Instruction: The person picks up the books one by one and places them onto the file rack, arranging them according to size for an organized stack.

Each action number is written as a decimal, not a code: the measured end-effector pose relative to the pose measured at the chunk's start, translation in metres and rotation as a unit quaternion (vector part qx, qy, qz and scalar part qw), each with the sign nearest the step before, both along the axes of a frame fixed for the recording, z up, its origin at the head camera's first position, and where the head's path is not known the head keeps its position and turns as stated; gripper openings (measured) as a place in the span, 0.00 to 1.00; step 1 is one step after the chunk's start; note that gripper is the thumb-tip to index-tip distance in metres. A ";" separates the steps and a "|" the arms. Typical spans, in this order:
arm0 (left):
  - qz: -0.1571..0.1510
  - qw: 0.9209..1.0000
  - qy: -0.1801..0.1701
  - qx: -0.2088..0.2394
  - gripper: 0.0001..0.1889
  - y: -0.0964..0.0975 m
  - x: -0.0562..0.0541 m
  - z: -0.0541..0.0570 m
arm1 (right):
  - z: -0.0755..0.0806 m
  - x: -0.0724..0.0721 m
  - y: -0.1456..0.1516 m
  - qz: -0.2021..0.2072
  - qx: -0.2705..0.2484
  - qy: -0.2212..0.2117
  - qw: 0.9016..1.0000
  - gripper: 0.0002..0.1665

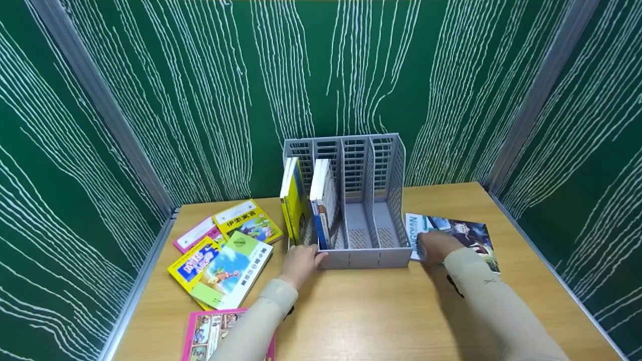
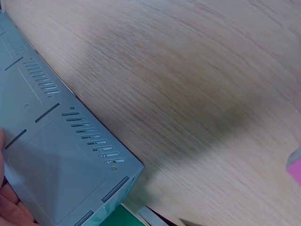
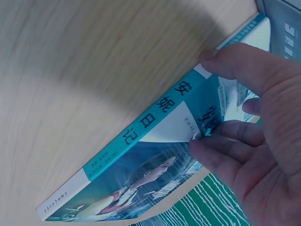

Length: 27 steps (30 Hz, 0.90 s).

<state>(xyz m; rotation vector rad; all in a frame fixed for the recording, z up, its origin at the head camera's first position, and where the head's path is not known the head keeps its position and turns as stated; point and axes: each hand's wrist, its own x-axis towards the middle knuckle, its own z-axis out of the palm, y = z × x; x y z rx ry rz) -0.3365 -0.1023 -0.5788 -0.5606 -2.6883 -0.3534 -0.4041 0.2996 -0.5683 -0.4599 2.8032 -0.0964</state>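
My left hand [image 1: 300, 261] grips the front lip of a grey file rack [image 1: 363, 258], near its left corner. The left wrist view shows a slotted face of the rack [image 2: 59, 155], with part of the hand [image 2: 14, 207] at the edge. Just right of the rack, my right hand [image 1: 440, 245] holds the left end of a paperback book [image 1: 471, 234] on the table. In the right wrist view, the thumb lies at the teal spine of this book [image 3: 136, 129] and the fingers touch its illustrated cover. The rack's two left compartments hold upright books, a yellow one [image 1: 297, 205] and white ones [image 1: 323, 203].
Left of the rack, several books overlap, with a green-and-white one [image 1: 233, 271] on top and a yellow one [image 1: 251, 223] behind. A pink-edged book [image 1: 200, 333] lies near the front, partly under the left sleeve. Green walls [image 1: 346, 75] stand behind the wooden table [image 1: 361, 311].
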 end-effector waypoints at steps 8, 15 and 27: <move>0.004 1.000 0.002 -0.005 0.20 0.000 0.000 0.001 | -0.011 -0.003 0.002 0.019 0.015 0.012 1.000 0.17; 0.005 1.000 -0.023 0.001 0.20 0.000 -0.001 0.001 | -0.008 0.000 0.001 -0.004 0.028 -0.010 1.000 0.24; 0.007 1.000 -0.025 -0.003 0.20 0.001 0.000 0.002 | -0.007 0.011 -0.008 0.011 0.001 0.077 0.997 0.16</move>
